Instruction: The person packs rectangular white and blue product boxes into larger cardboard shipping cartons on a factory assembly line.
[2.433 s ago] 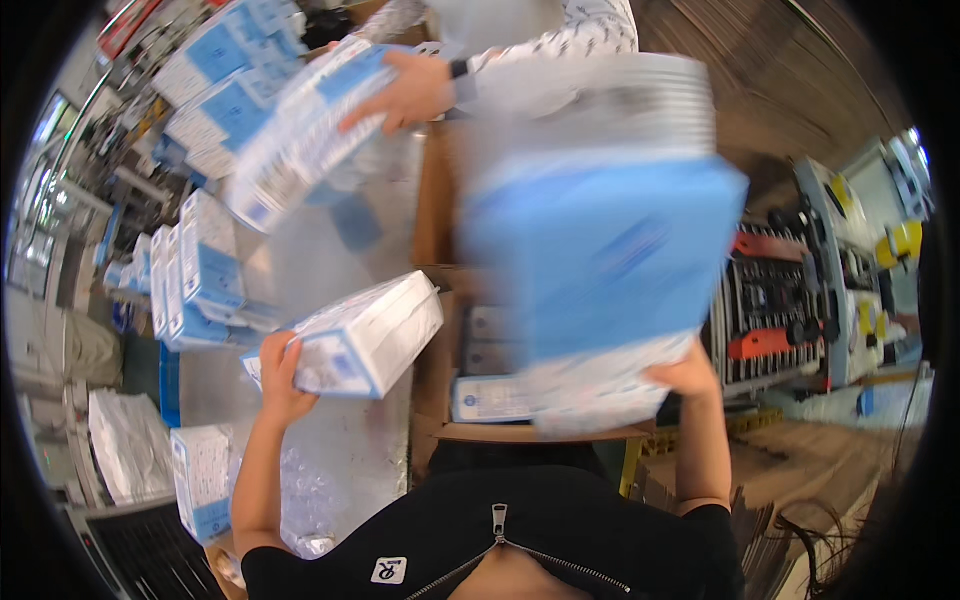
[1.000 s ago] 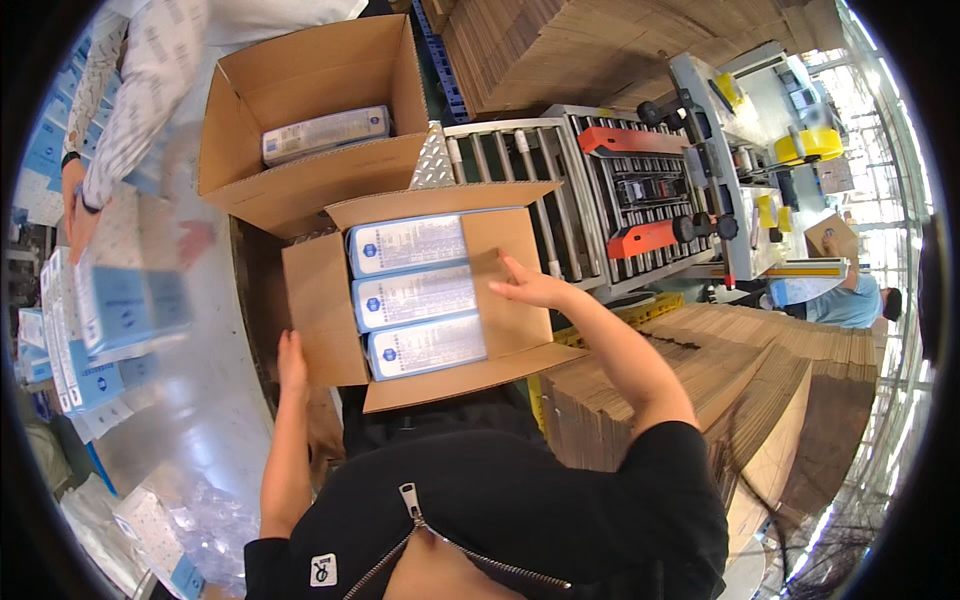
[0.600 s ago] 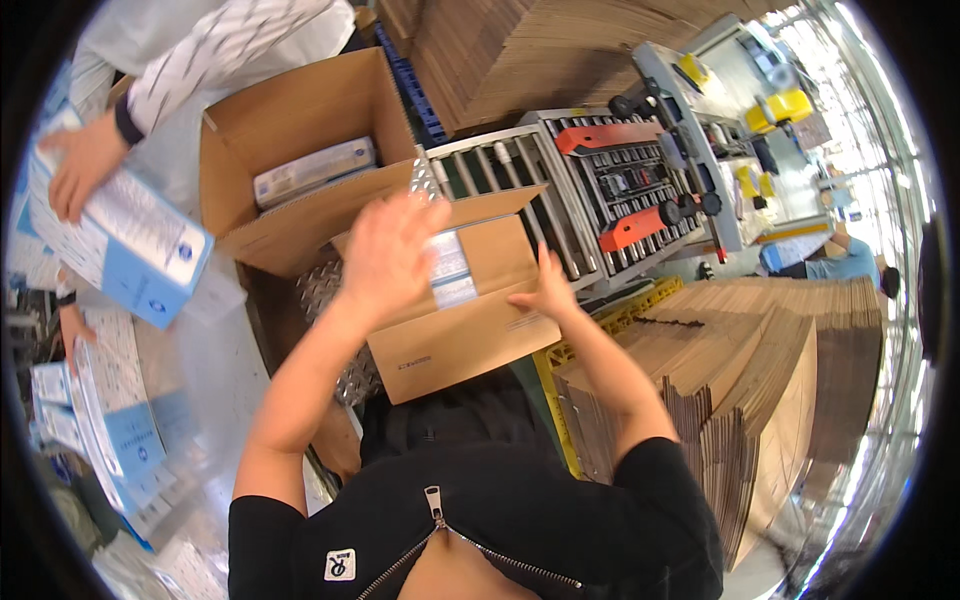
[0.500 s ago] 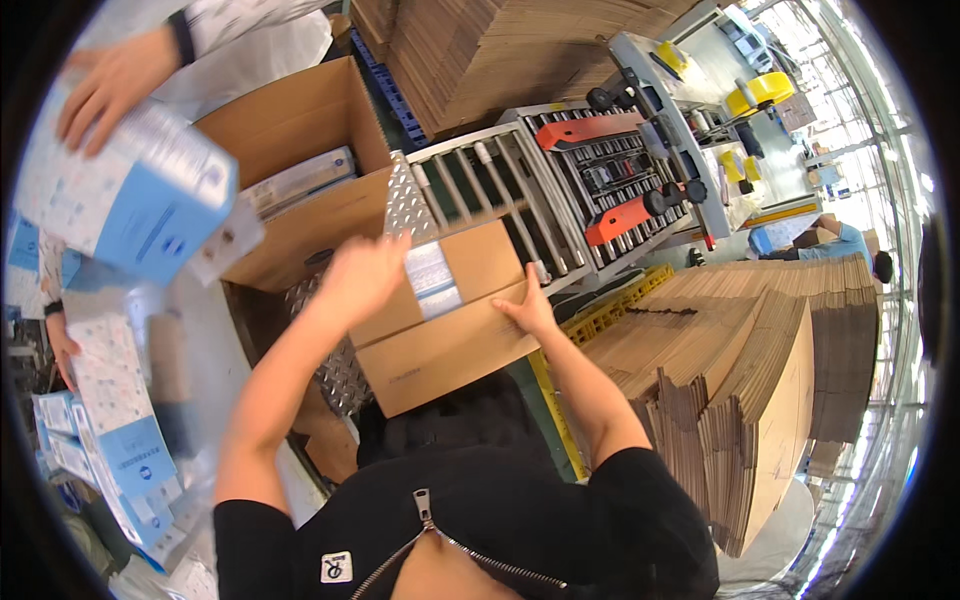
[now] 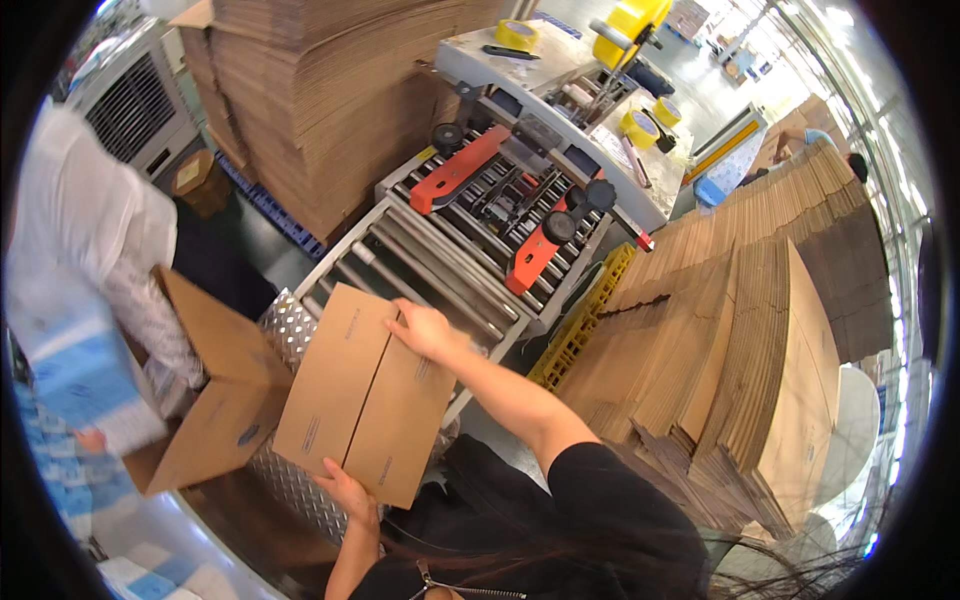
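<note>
A brown cardboard carton (image 5: 350,385) lies between my hands, its two top flaps folded down and meeting at a dark seam. At its near edge my left hand (image 5: 350,492) grips the carton, thumb and fingers at the end of the seam. My right hand (image 5: 425,330) holds the far right edge, its fingers over the rim by the seam. The carton sits over a textured metal plate (image 5: 290,325) and the near end of the roller conveyor (image 5: 420,265). Its underside is hidden.
Beyond the rollers stands a machine with red side guides (image 5: 460,170) and yellow tape rolls (image 5: 640,128). An open carton (image 5: 225,425) is on the left, where a person in pale clothing (image 5: 110,220) handles a blue-and-white package (image 5: 90,365). Stacked flat cardboard (image 5: 740,370) stands on the right.
The carton's flaps have come down over the blue-and-white contents. It has been turned, and my left hand has shifted to its near edge. My view has swung round.
</note>
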Demonstrator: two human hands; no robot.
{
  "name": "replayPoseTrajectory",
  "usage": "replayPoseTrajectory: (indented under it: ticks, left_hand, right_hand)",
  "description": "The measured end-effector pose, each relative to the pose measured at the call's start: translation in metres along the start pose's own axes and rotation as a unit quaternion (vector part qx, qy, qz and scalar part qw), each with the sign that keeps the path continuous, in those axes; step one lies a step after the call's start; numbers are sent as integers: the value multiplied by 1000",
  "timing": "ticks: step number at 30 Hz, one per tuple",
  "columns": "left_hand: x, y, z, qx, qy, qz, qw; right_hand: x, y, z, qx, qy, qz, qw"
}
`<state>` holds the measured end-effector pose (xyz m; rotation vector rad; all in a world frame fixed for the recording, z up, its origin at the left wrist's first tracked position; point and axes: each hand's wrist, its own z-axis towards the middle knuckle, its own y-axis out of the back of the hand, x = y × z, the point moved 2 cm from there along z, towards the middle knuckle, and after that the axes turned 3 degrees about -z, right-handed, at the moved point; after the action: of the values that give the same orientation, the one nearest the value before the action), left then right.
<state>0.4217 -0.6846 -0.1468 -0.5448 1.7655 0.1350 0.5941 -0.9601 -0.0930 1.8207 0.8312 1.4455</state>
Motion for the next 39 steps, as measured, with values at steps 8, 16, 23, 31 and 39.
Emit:
replayPoseTrajectory:
  ticks: [8, 16, 23, 31, 39]
  left_hand:
    - [26, -255, 103, 82, -50, 84, 992]
    - [45, -390, 125, 153, -126, 185, 962]
    - [94, -300, 100, 452, 2, 253, 855]
    - [104, -30, -30, 597, 325, 339, 651]
    - [-25, -54, -104, 703, 219, 218, 641]
  right_hand:
    - [-109, 99, 106, -137, 117, -180, 967]
    - [-101, 106, -14, -204, 101, 100, 969]
    - [-65, 111, -341, -181, -83, -42, 979]
    - [-73, 277, -508, -348, -227, -445, 793]
    - [-56, 222, -543, -378, -81, -500, 775]
